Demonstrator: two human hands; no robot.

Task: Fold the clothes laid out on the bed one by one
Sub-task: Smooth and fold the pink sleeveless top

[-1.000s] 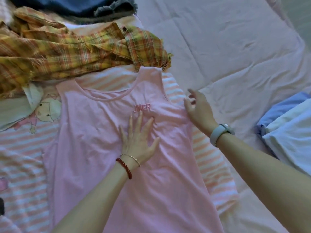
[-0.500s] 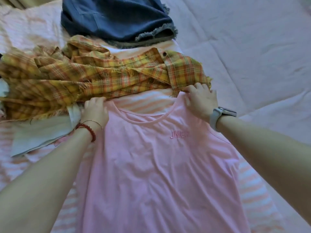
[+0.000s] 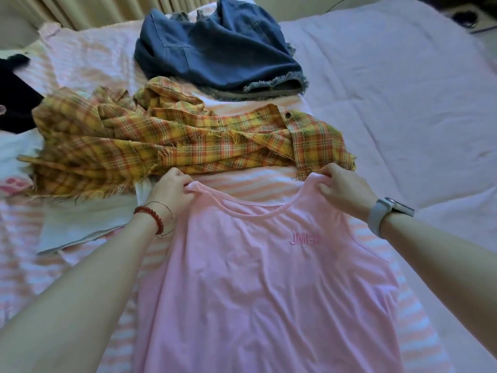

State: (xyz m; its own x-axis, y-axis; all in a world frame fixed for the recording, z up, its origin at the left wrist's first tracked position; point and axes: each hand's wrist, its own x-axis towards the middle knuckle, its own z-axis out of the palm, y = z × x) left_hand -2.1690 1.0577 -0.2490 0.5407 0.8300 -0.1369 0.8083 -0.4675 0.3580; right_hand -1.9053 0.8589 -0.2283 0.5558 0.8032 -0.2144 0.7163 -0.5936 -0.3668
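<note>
A pink sleeveless top [image 3: 269,286] with small embroidered letters on the chest lies face up in front of me, spread over a pink-and-white striped garment [image 3: 250,184]. My left hand [image 3: 172,189] pinches the top's left shoulder strap and my right hand [image 3: 341,187] pinches its right shoulder strap; both straps are lifted slightly off the bed. A crumpled yellow plaid shirt [image 3: 174,141] lies just beyond my hands, and blue denim shorts [image 3: 217,55] lie farther back.
The bed [image 3: 403,103] has a pale lilac cover that stretches off to the right. A black garment [image 3: 16,98] and a white printed one [image 3: 16,162] lie at the far left. A pale folded cloth [image 3: 86,224] sits beside my left wrist.
My hands left the top's chest and side, moved up to its shoulder straps and now grip and lift them. The view has tilted up toward the head of the bed.
</note>
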